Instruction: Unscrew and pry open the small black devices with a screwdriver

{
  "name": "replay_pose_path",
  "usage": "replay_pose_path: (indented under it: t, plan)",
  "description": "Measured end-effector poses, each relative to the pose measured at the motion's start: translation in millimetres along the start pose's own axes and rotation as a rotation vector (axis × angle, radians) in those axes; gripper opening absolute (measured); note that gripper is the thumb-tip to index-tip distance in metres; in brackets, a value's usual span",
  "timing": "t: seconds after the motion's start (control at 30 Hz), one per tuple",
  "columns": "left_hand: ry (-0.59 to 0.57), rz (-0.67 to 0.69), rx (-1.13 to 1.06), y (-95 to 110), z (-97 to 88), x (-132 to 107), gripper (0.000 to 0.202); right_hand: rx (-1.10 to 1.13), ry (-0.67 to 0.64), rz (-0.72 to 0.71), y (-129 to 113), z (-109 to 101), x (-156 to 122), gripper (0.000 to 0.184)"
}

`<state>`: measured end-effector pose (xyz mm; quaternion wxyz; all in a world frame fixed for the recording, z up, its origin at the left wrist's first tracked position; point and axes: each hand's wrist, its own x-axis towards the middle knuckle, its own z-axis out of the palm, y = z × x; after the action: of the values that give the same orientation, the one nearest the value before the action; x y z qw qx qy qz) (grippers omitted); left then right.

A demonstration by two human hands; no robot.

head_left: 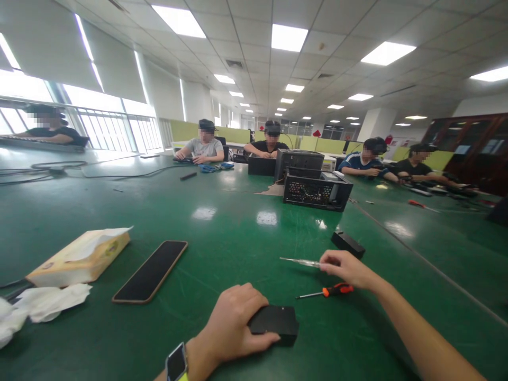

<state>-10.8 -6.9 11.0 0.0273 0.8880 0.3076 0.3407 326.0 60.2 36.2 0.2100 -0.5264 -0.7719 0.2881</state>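
Note:
My left hand (239, 323), with a watch on the wrist, is wrapped round a small black box (275, 320) at the front of the green table. Its thumb lies along the near side and the fingers cover the left end. My right hand (344, 267) pinches the handle end of a thin clear-handled screwdriver (305, 262), whose metal shaft points left. Just below that hand lies an orange-and-black screwdriver (331, 290) on the table. Behind the right hand rests a second black box (348, 243).
A phone (151, 272) and a tissue pack (81, 259) with crumpled tissues (51, 302) lie at left. Black computer cases (317, 191) stand further back on the green table (222, 233). Several people sit round the far side. Cables (107, 174) run across the far left.

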Motion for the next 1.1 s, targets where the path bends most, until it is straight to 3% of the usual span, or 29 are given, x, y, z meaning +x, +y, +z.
replay_pose_path:
  t: [0.1, 0.27, 0.8, 1.03, 1.1]
  plan:
    - [-0.018, -0.003, -0.016, -2, 0.3, 0, 0.034, 0.154, 0.045, 0.064, -4, -5, -36, 0.042]
    - [-0.029, 0.005, -0.037, -3, 0.0, 1, 0.032, 0.565, 0.153, 0.125, -7, 7, -74, 0.035]
    - [-0.008, 0.038, -0.017, -2, -0.5, 2, 0.035, 0.424, 0.030, 0.083, -15, 29, -68, 0.042]
    - [-0.005, 0.017, -0.021, -1, 0.3, 0, 0.036, 0.343, -0.224, 0.137, -17, 37, -78, 0.036]
    - [-0.006, 0.012, -0.021, -1, 0.8, 0, 0.036, 0.320, -0.238, 0.124, -20, 45, -77, 0.033]
